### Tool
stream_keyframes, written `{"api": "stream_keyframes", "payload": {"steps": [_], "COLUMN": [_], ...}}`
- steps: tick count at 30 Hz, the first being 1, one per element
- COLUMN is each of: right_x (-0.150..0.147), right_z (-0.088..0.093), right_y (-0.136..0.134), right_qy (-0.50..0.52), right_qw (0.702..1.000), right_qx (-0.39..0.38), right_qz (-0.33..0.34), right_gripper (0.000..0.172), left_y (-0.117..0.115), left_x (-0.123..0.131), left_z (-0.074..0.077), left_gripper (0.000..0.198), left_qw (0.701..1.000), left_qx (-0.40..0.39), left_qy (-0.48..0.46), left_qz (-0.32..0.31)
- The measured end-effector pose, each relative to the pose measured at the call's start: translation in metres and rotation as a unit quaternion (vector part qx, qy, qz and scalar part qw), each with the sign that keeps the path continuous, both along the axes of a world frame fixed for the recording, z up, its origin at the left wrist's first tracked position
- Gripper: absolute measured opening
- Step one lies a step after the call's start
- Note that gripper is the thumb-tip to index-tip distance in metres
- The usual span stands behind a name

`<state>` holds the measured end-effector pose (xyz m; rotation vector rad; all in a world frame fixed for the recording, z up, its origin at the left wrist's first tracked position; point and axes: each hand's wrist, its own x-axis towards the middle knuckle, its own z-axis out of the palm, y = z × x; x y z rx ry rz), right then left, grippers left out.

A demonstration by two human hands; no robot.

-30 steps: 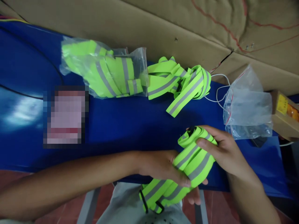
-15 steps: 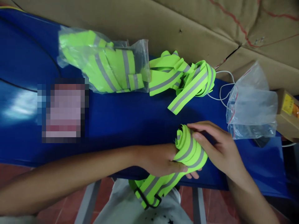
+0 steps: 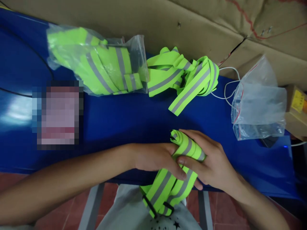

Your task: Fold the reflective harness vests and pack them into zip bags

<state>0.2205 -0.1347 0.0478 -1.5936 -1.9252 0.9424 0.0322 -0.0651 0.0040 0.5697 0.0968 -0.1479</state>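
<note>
A neon-yellow reflective strap [image 3: 188, 148] with grey stripes is partly rolled up between my hands, over the near edge of the table. My left hand [image 3: 158, 159] grips it from the left, its thumb across the flat length and its other fingers behind. From the right, my right hand [image 3: 207, 163] is wrapped round the roll, thumb in front and fingers at the back. The strap's unrolled lengths hang down towards my lap and end at black buckles [image 3: 169, 207]. The fingers behind the strap are mostly hidden.
A clear bag of yellow straps [image 3: 103, 68] lies at the back left of the blue table [image 3: 124, 118]. Loose reflective straps [image 3: 189, 83] lie beside it. Empty plastic bags [image 3: 260, 105], a white cable and a cardboard box [image 3: 298, 111] are at right. A pixelated object [image 3: 59, 111] sits left.
My right hand has moved left and closed round the roll, its thumb now across the front. The rolled part has tilted and shifted slightly left. My left hand keeps its hold.
</note>
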Motion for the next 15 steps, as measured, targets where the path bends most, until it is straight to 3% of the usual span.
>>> {"api": "stream_keyframes", "payload": {"steps": [2,5,8,11,15], "right_x": [0.001,0.006,0.014,0.021,0.023], "right_z": [0.002,0.008,0.013,0.014,0.010], "right_y": [0.002,0.004,0.005,0.006,0.006], "right_qy": [0.022,0.038,0.113,0.219,0.279], "right_qw": [0.999,0.994,0.979,0.947,0.915], "right_qx": [0.008,0.021,-0.055,-0.169,-0.239], "right_qz": [-0.024,-0.100,-0.158,-0.164,-0.169], "right_gripper": [0.047,0.035,0.019,0.027,0.032], "left_y": [-0.002,-0.005,-0.006,-0.006,-0.003], "left_x": [0.002,0.004,0.004,0.003,0.000], "left_z": [0.000,0.002,0.003,0.001,-0.001], "left_gripper": [0.042,0.043,0.045,0.049,0.055], "left_qw": [0.996,0.995,0.998,1.000,0.998], "left_qx": [-0.083,-0.097,-0.066,-0.009,0.058], "left_qy": [0.008,-0.005,-0.011,-0.004,-0.007], "left_qz": [-0.007,-0.013,0.001,0.010,-0.026]}}
